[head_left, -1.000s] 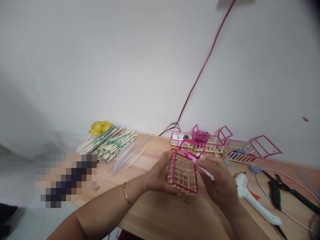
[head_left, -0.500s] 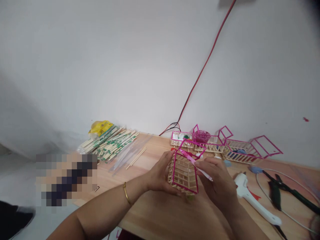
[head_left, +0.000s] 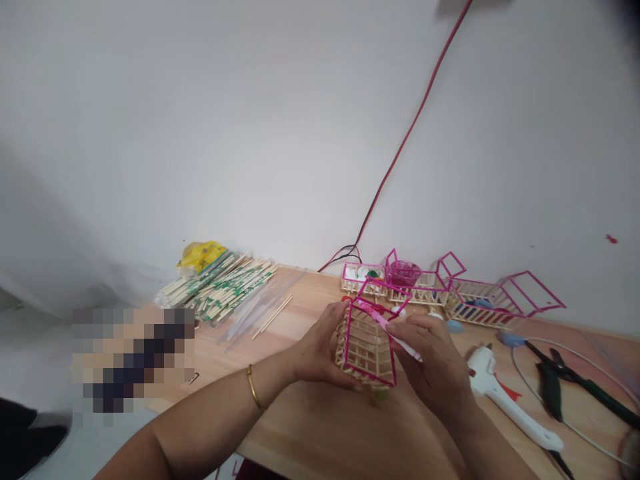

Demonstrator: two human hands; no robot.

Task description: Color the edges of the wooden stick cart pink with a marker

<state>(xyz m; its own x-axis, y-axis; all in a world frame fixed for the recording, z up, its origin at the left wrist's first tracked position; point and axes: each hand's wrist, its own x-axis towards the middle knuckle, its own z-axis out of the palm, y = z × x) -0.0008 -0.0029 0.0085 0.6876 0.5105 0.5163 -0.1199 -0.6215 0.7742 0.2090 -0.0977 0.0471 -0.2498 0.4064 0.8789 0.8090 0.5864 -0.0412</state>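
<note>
Far left on my feed, a yellow packet (head_left: 203, 255) lies against a heap of green-and-white wrapped sticks (head_left: 233, 290), with clear plastic strips (head_left: 244, 317) and two bare sticks (head_left: 273, 316) beside it on the wooden tabletop (head_left: 295, 427). Next, my left hand (head_left: 316, 350), gold bangle (head_left: 251, 388) at the wrist, grips the slatted stick box (head_left: 367, 343) by its left side, thumb along the near edge. The box sits between both hands, its pink-rimmed opening toward me; I cannot tell whether it rests on the table. A pink open frame (head_left: 390, 288) stands at its far end. Behind, along the wall (head_left: 250, 133), I note three similar slatted boxes (head_left: 425, 295) and a pink-tinted cup (head_left: 404, 272). My right hand (head_left: 434, 353) pinches a slim pink-and-white tool (head_left: 379, 317) between thumb and fingers, pink end at the box's far rim; contact uncertain. Far right: a white glue gun (head_left: 523, 415) with red trigger (head_left: 509, 389), then dark-handled cutters (head_left: 551, 393).
</note>
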